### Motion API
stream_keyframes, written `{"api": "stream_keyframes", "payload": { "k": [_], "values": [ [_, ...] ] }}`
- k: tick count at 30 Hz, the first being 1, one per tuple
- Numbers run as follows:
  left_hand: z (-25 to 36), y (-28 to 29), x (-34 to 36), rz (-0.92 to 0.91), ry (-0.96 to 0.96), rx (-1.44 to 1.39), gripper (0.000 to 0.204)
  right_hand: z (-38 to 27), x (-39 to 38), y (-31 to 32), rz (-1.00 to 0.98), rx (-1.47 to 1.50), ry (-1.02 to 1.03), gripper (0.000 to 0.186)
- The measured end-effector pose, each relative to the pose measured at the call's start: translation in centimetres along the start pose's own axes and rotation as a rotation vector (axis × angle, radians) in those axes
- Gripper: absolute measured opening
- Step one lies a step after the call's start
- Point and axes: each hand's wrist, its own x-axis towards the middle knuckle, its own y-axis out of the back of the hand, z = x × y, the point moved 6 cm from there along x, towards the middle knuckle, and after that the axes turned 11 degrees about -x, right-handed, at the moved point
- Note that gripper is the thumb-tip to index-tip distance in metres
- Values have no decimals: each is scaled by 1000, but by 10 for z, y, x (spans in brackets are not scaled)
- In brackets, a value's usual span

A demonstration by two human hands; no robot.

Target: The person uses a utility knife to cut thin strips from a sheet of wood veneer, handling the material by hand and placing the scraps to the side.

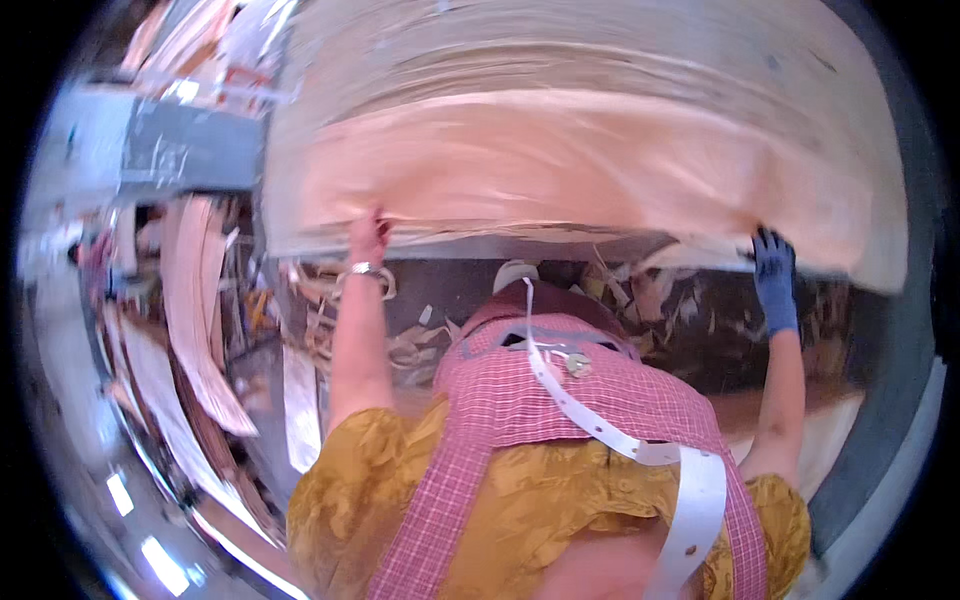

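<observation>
A long, thin pinkish sheet of wood veneer (560, 160) lies across a stack of paler veneer sheets (640, 45) in front of me. My left hand (370, 240), bare with a watch (366, 269) at the wrist, pinches the near edge of the sheet toward its left end. Far to the right, my right hand (773, 265) in a dark blue glove grips the same near edge. Between the two hands the sheet bulges and creases slightly, and its near edge is ragged. My right fingertips are partly hidden against the sheet.
Veneer scraps (420, 345) litter the dark floor between me and the stack. Long veneer strips (200, 310) lie in a pile at my left. A grey block-like surface (190, 145) stands beyond them, and another person (97, 262) shows at the far left.
</observation>
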Motion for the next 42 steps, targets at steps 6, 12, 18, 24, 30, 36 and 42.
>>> {"api": "stream_keyframes", "payload": {
  "k": [6,12,18,24,30,36,42],
  "values": [
    [-49,12,-36,370,-101,-56,28,-12,-3,-46,-87,192,50,39],
    [-50,6,-58,527,-198,-93,31,-10,-10,-76,-83,111,104,47],
    [-54,27,-50,591,-137,-129,30,-25,-28,-75,-122,152,155,46],
    [-48,29,-47,562,-202,-156,30,-24,-25,-67,-153,197,173,35],
    [16,-22,-118,763,-508,818,69,-28,1,20,247,403,21,20],
    [-30,-107,-75,402,-821,1324,81,-114,72,13,258,299,160,64],
    [-49,-93,-54,395,-900,1318,89,-139,82,12,230,253,221,59]
  ]
}}
